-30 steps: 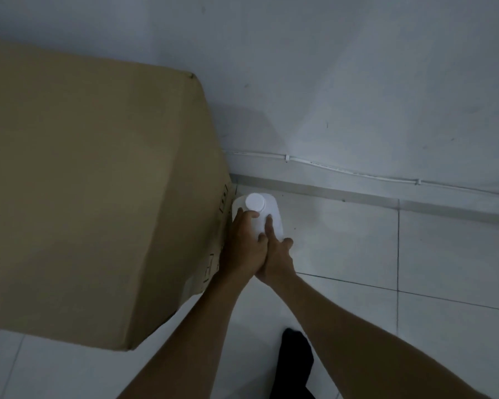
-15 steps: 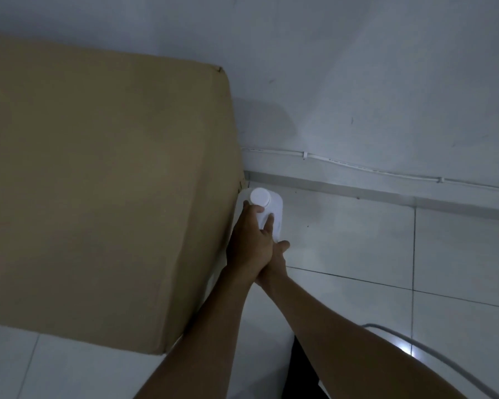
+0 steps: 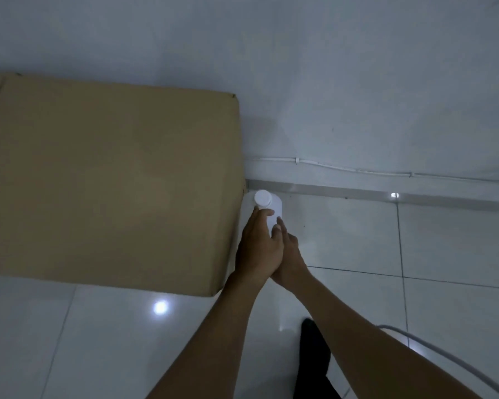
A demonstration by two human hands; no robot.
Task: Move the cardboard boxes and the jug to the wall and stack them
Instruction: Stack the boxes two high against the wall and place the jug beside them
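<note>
A large brown cardboard box (image 3: pixel 113 180) stands on the tiled floor with its far side against the white wall (image 3: pixel 329 82). In the gap at its right side, close to the skirting, a white jug (image 3: pixel 274 205) with a round white cap stands upright. My left hand (image 3: pixel 258 246) lies over the jug's top just below the cap, its fingers curled onto it. My right hand (image 3: pixel 290 254) sits partly under the left, fingertips touching the jug's right shoulder. Most of the jug's body is hidden by my hands.
A thin white cable (image 3: pixel 355 169) is clipped along the wall above the grey skirting (image 3: pixel 343 194). A dark-clad foot (image 3: pixel 314 358) stands below my arms. A pale hose or cable (image 3: pixel 444 358) curves over the floor at lower right. Bare tiles lie right of the jug.
My head has pulled back and up, so more of the box top and floor shows. The jug sits nearer the skirting beside the box. Both hands stay on it.
</note>
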